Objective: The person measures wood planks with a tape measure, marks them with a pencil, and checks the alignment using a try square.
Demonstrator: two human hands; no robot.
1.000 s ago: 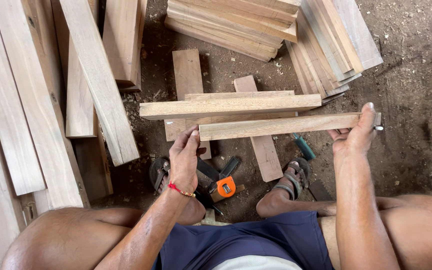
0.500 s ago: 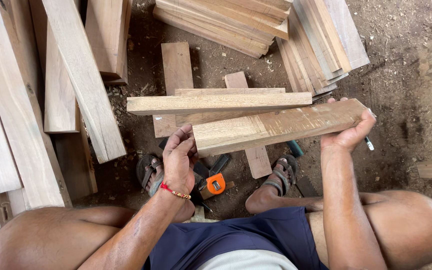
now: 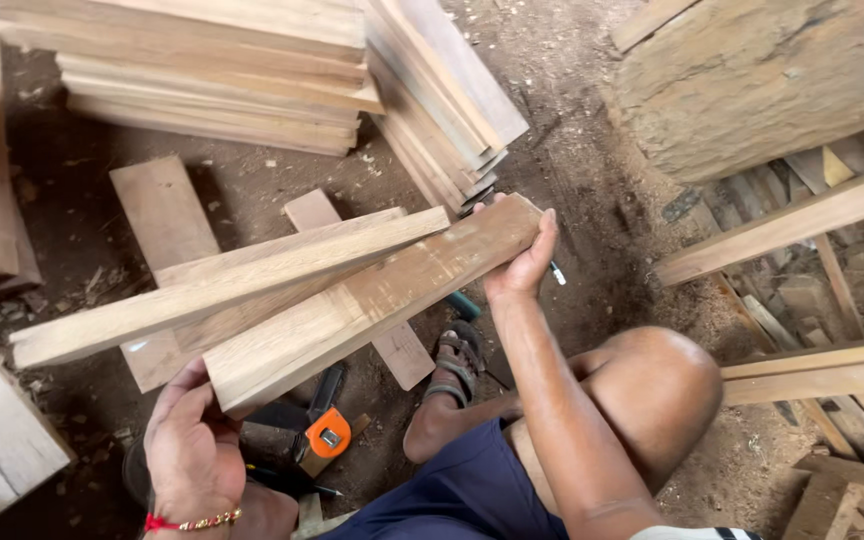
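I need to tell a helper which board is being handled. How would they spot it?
Start at the seated person's sandalled foot. The board slants just above it, left hand at the near end, right hand at the far end. Unlike the narrower plank behind, it is lifted and broad-faced.

pale tan plank (image 3: 372, 300), orange tape measure (image 3: 329, 437), navy shorts (image 3: 452, 495)

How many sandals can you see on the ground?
1. The sandal is on the person's foot, just below the held plank, right of the orange tape measure. A second one may be hidden under the left hand.
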